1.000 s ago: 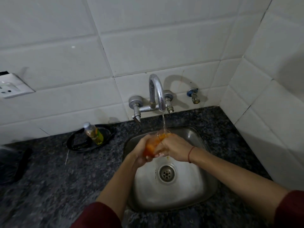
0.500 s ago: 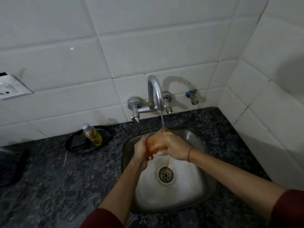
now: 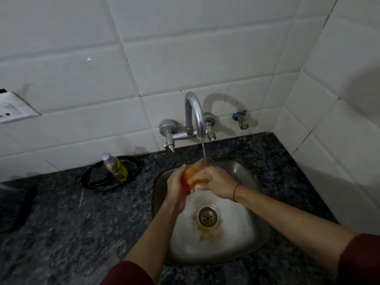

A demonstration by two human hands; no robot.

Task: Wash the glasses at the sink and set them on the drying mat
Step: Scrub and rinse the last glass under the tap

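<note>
A glass point(image 3: 194, 174) holding orange-tinted liquid is tilted under the running tap point(image 3: 194, 112), above the steel sink point(image 3: 255, 239). My left hand point(image 3: 176, 187) wraps its lower left side and my right hand point(image 3: 216, 182) grips it from the right. Water falls from the spout onto the glass rim. Orange stains lie around the drain point(image 3: 207, 217). No drying mat shows in this view.
A black dish point(image 3: 92, 179) with a small bottle of yellow-green liquid point(image 3: 115, 167) sits on the dark granite counter point(image 3: 82, 233) left of the sink. A dark object point(image 3: 14, 208) lies at the far left. A wall socket point(image 3: 12, 108) and a small valve point(image 3: 240, 120) are on the tiles.
The glass stays under the stream in both hands and has tipped; orange liquid ran out of it half a second ago and now stains the basin near the drain.
</note>
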